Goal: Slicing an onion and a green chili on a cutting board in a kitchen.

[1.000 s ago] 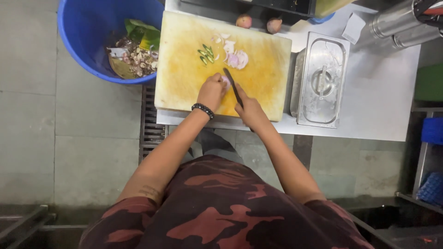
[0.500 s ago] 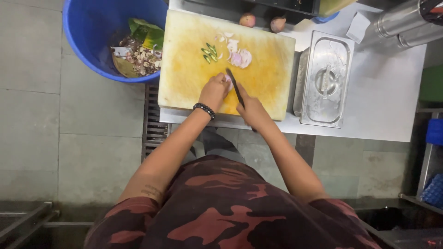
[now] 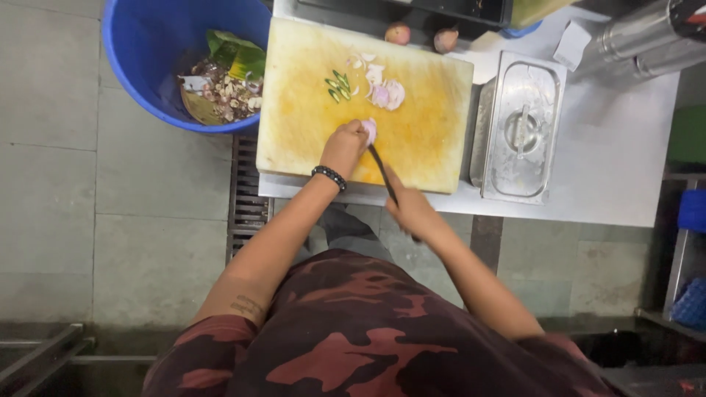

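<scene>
Head view: shallot [image 3: 370,131] on the yellow board [image 3: 309,110], left hand [image 3: 344,145] pinching it from 7 o'clock. Small, light, slick layers, likely to roll; hold by the sides. Right hand [image 3: 412,211] closed on the knife [image 3: 382,173]. Slices [image 3: 386,93] at 12, steel lidded pan [image 3: 518,132] at 3.

One yellow cutting board [image 3: 309,110], one knife [image 3: 382,173], one blue bin [image 3: 140,66], one lidded steel pan [image 3: 518,132], and what look like two whole onions [image 3: 398,33] behind the board.
</scene>
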